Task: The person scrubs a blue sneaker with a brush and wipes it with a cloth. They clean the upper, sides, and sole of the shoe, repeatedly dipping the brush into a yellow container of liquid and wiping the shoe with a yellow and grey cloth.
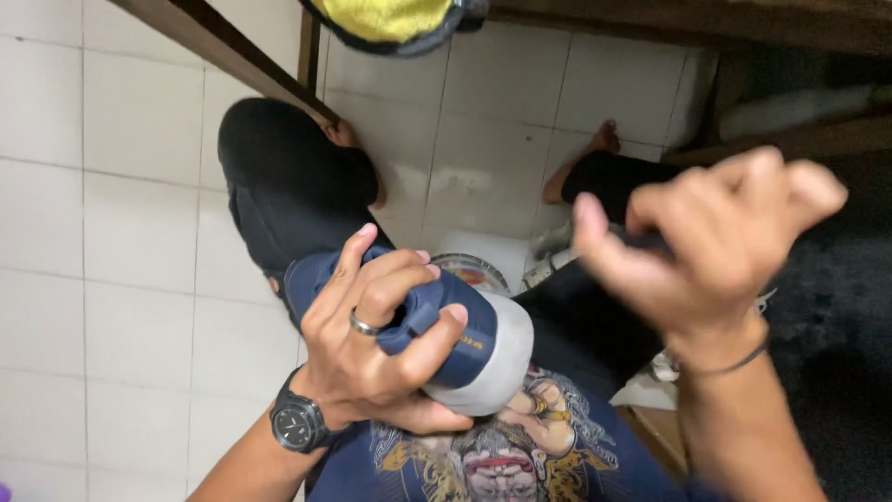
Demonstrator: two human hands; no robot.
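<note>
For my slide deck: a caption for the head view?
Left hand grips a navy shoe; right hand raised, half curled.

The left hand [372, 344] wraps around a shoe [437, 335], held above the lap, just before the shirt [492, 460]. A watch [297, 423] sits on that wrist, a ring [360, 324] on one finger. The right hand [715, 242] hangs to the right of the shoe, apart from it, a band [720, 364] on its wrist. Beyond the shoe, between the knees, a tin [472, 272] lies on the floor [139, 232]. A cloth [390, 20] hangs at the top edge
</note>
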